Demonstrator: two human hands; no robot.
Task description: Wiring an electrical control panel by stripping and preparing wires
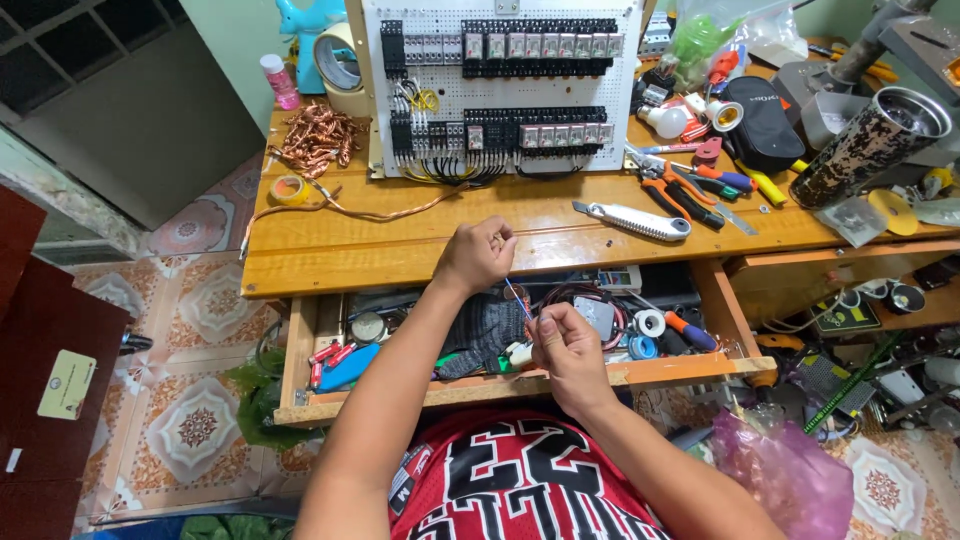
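The person wears a sleeveless red jersey (520, 480) with large black characters edged in white across the chest. Both arms are bare, and neither of the hands is gloved

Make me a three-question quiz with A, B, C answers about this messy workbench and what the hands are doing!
1. Where is the pile of copper wire?
A. Left end of the bench top
B. Inside the drawer
C. On the floor

2. What colour is the thin wire between the two hands?
A. Yellow
B. Blue
C. White

3. How is the drawer under the bench?
A. Shut
B. Taken out and on the floor
C. Pulled open

Answers:
1. A, it lies left of the white wiring board.
2. B, a blue strand runs from the left hand to the right hand.
3. C, tools inside it show.
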